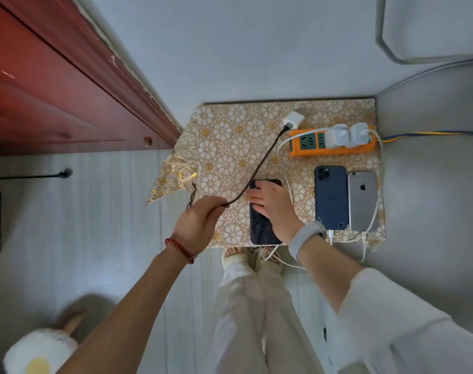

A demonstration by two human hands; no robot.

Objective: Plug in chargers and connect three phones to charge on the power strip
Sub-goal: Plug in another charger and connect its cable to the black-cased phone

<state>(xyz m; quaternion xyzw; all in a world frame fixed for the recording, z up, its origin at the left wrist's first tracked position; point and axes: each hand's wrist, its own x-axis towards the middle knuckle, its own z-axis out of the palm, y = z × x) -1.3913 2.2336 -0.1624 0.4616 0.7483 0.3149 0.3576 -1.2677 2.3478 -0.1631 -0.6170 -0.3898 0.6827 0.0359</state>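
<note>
We see our left hand (196, 225) raised above the near left edge of the surface (230, 147), which is covered with a gold flower-pattern cloth. Its grip is closed on the dark braided cable (259, 168), pinched between thumb and fingers, with the short free end hanging out behind the hand. From the hand the cable rises to a white charger block (293, 118) that lies on the cloth just beside the left end of the orange power strip (332, 147), not in a socket.

Our right hand (273, 205) rests on the dark phone (262, 225) with fingers nearly straight, so its grip is open and flat on the phone.

To the right, a blue phone (331, 197) and a grey phone (362, 199) lie face down side by side, touching, each with a white cable (370, 228) at its near end. Two white chargers (348, 134) sit in the right sockets of the strip.
</note>
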